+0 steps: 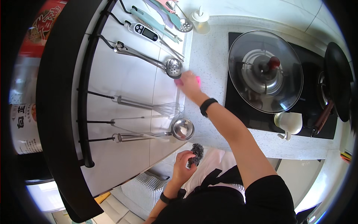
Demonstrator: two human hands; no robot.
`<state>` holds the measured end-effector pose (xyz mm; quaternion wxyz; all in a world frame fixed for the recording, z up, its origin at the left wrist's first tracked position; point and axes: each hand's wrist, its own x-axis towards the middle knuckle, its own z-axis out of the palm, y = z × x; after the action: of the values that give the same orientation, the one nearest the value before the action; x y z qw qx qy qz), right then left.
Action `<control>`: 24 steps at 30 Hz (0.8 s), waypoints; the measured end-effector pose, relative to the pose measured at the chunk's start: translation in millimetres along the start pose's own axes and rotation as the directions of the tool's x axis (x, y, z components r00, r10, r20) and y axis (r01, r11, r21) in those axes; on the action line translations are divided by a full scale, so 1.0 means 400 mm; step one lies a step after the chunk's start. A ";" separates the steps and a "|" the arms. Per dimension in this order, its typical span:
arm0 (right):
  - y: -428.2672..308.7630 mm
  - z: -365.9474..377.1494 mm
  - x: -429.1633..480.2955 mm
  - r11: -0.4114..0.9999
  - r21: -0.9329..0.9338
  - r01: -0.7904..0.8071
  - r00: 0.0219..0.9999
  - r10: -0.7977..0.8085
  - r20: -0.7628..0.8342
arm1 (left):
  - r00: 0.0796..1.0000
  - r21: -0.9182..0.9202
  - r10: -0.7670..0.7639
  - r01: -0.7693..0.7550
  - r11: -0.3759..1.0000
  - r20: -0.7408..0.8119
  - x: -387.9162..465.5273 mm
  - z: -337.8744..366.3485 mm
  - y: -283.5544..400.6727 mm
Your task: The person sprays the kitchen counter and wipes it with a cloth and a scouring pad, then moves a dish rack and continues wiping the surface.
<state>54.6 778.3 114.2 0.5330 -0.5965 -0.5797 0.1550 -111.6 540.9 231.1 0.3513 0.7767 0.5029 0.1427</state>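
Observation:
My right hand (189, 84) is pressed around a pink cloth or sponge (198, 81), partly hidden by the fingers, on the speckled counter (205, 58) by the tiled wall. Just beside it a slotted steel ladle (174, 67) hangs down. Lower in the view, in front of my body, my left hand (183, 166) grips a dark grey wire scourer (197, 153) between thumb and fingers. A solid steel ladle (182, 129) hangs above that hand, with a wire whisk (167, 108) next to it.
Right of the counter strip lies a black cooktop (235, 103) with a large glass lid (240, 70) on it. A white mug (289, 123) stands at its edge, a dark pan (337, 81) beyond. A black rail (84, 112) with hanging utensils runs along the wall. A lidded jar (200, 23) stands in the corner.

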 end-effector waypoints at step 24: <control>-0.022 0.002 -0.045 0.998 0.070 0.010 0.997 -0.016 0.076 | 0.999 -0.028 0.013 -0.012 1.000 0.050 0.034 0.007 -0.004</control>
<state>44.3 761.1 113.2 0.5317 -0.5675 -0.5979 0.1943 -104.9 552.3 226.2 0.3737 0.7782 0.4871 0.1323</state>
